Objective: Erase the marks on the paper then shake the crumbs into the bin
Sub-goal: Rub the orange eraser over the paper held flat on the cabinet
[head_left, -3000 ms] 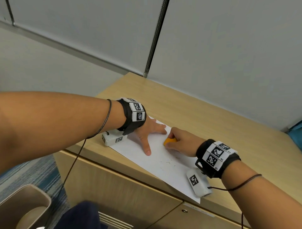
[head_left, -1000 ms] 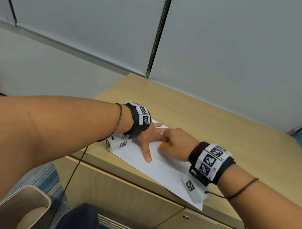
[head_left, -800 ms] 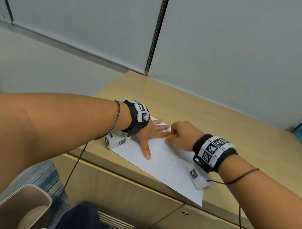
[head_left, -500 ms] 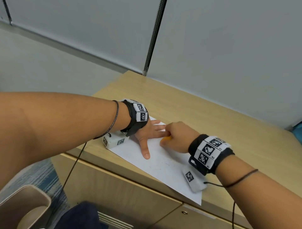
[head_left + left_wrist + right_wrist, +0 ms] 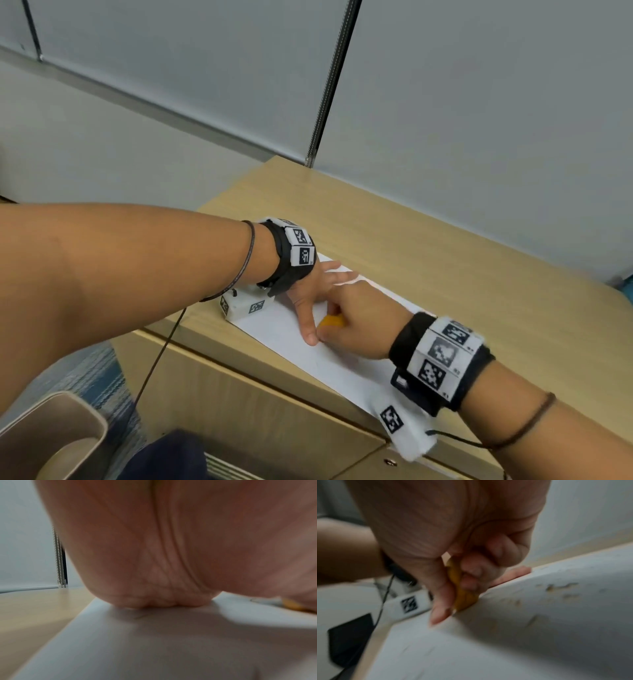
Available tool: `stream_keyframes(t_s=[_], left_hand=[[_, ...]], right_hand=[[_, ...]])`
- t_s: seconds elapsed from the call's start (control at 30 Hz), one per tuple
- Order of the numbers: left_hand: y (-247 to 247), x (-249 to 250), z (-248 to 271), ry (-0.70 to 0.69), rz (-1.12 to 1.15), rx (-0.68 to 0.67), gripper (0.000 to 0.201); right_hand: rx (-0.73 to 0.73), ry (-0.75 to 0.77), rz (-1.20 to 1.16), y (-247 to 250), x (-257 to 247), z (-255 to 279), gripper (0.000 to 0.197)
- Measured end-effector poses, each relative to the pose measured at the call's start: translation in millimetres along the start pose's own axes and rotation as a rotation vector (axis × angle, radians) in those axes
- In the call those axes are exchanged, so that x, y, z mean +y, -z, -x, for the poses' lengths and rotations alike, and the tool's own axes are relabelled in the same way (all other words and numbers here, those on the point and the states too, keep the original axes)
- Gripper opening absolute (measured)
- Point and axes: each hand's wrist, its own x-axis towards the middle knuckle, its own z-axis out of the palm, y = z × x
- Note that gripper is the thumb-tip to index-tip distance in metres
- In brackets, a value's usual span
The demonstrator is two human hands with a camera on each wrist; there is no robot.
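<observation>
Two hands worked on a wooden cabinet top [image 5: 445, 246] against a grey wall [image 5: 479, 85]; a beige bin [image 5: 51, 435] stood on the floor, lower left. White paper [image 5: 342, 373] lay flat along the near edge, its long axis parallel to that edge. Left hand [image 5: 315, 284] pressed it, fingers straight. Right hand [image 5: 359, 325] pinched an orange eraser [image 5: 462, 596], tip touching the sheet. Crumbs [image 5: 559, 586] lay beside it.
</observation>
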Motion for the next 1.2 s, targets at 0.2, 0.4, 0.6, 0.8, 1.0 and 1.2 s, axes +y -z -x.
stream_keyframes(t_s=[0.2, 0.4, 0.6, 0.8, 1.0, 1.2], left_hand=[[-5, -7, -10, -0.024, -0.097, -0.011, 0.133], [-6, -6, -10, -0.048, -0.059, 0.009, 0.129], [-4, -6, -12, -0.047, -0.095, -0.012, 0.126], [-7, -7, -15, -0.033, -0.086, 0.009, 0.132], [-2, -3, -8, -0.039, -0.080, -0.005, 0.123], [-4, -4, -10, -0.009, -0.096, -0.002, 0.129]], right_hand=[[0.107, -0.201, 0.085, 18, 29, -7, 0.018], [0.079, -0.229, 0.049, 22, 36, -5, 0.024], [0.032, -0.062, -0.065, -4, 13, 6, 0.019], [0.134, -0.260, 0.006, 21, 37, -5, 0.021], [0.063, -0.166, -0.087, 11, 26, -1, 0.022], [0.142, -0.330, -0.176, 23, 61, -16, 0.027]])
